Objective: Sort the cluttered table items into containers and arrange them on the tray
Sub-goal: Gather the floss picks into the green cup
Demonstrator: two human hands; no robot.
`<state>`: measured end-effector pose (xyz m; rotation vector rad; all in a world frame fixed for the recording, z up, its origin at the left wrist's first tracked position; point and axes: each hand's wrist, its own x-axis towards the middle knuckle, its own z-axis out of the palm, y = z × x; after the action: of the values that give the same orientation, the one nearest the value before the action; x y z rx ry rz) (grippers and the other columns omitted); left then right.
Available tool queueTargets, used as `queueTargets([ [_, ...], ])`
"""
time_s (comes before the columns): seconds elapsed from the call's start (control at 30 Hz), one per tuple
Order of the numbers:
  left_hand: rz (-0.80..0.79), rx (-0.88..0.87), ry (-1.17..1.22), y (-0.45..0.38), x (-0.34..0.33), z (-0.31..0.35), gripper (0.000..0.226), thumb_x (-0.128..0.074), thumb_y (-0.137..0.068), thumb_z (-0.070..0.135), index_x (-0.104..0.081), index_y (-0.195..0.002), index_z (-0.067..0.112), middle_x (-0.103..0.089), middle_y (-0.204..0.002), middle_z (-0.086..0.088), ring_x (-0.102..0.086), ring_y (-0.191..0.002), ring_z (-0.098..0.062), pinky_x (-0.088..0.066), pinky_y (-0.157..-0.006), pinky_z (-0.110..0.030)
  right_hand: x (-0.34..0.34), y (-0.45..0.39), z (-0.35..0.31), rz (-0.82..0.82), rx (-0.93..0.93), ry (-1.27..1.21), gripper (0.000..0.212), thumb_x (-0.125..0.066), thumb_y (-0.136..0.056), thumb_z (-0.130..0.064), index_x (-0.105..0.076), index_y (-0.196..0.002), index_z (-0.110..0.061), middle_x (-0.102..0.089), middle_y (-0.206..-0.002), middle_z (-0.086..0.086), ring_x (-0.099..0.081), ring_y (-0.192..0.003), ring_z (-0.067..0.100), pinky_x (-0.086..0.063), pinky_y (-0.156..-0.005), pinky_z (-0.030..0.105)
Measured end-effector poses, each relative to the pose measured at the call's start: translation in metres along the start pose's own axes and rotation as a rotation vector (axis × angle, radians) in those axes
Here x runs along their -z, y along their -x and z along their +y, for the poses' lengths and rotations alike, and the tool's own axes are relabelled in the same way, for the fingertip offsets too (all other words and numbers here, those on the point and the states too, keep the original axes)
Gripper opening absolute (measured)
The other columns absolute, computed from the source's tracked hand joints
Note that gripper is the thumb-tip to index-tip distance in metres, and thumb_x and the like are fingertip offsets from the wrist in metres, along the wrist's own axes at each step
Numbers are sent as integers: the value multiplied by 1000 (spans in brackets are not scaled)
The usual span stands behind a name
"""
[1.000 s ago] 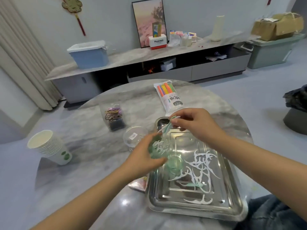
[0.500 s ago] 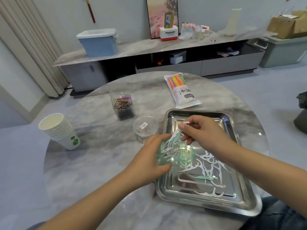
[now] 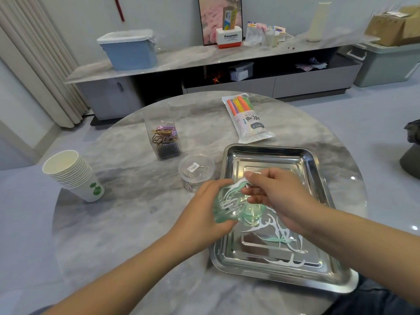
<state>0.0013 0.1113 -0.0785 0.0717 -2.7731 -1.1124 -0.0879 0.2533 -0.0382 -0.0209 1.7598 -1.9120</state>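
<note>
Left hand: we see our left hand (image 3: 204, 210) at frame centre, fingers curled round a clear green cup (image 3: 227, 208) tilted over the tray's left edge.
Right hand: our right hand (image 3: 279, 196) pinches white and mint floss picks (image 3: 238, 185) at the cup's mouth.
Cup contents: more picks show through its wall.
Tray: the steel tray (image 3: 318, 169) sits at centre right on the bench (image 3: 136, 223); loose picks (image 3: 284, 242) lie on its floor, toward its near half.
Round tub: a clear round tub (image 3: 196, 173) stands just left of the tray.
Square box: a clear box of coloured clips (image 3: 164, 137) is above the tub.
Paper cups: a stack (image 3: 72, 176) leans at left.
Packet: a packet of coloured straws (image 3: 247, 119) lies above the tray.
</note>
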Motion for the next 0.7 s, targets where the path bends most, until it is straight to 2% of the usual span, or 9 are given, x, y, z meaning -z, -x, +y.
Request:
queueTargets([
  [0.07, 9, 12, 3, 0, -2, 0, 72, -78, -72, 25, -35, -128, 42, -39, -123, 21, -33, -108, 24, -22, -87, 7, -3, 2, 5, 11, 74, 72, 12, -62, -89, -11, -52, -88, -4, -61, -77, 15, -65, -55, 8, -50, -47, 19],
  [0.17, 10, 45, 17, 0, -5, -2, 74, -80, -71, 28, -39, -133, 34, -40, -123, 19, -35, -106, 16, -25, -88, 5, -5, 1, 12, 56, 217, 312, 20, -66, -85, -17, -56, -83, -1, -65, -74, 13, -64, -61, 8, -43, -49, 15],
  [0.3, 8, 78, 50, -1, -5, -3, 73, -80, -69, 28, -41, -131, 34, -42, -118, 21, -38, -106, 11, -30, -86, 3, -7, 0, 12, -18, 318, 344, 11, -72, -80, -15, -65, -79, -6, -64, -70, 5, -56, -60, 5, -47, -60, 14],
  [0.43, 12, 106, 119, -4, -2, -3, 72, -82, -67, 27, -43, -127, 36, -47, -119, 21, -45, -107, 10, -37, -87, -4, -1, -5, -1, -36, 365, 368, 9, -72, -79, -14, -65, -76, -10, -66, -67, 8, -59, -53, 8, -49, -61, 20],
  [0.57, -33, 101, 171, -6, 2, -3, 71, -84, -66, 24, -45, -125, 37, -51, -120, 15, -45, -107, 15, -36, -81, 1, 4, -5, -4, -147, 531, 536, 5, -73, -78, -10, -69, -76, -13, -69, -67, 3, -64, -64, 15, -52, -68, 28],
  [0.7, -61, 86, 189, -6, 4, -3, 70, -84, -66, 23, -44, -119, 44, -53, -120, 17, -48, -108, 11, -36, -83, -1, 5, -9, 4, -199, 666, 692, 4, -76, -76, -15, -73, -76, -18, -66, -65, -11, -58, -62, 4, -44, -62, 15],
])
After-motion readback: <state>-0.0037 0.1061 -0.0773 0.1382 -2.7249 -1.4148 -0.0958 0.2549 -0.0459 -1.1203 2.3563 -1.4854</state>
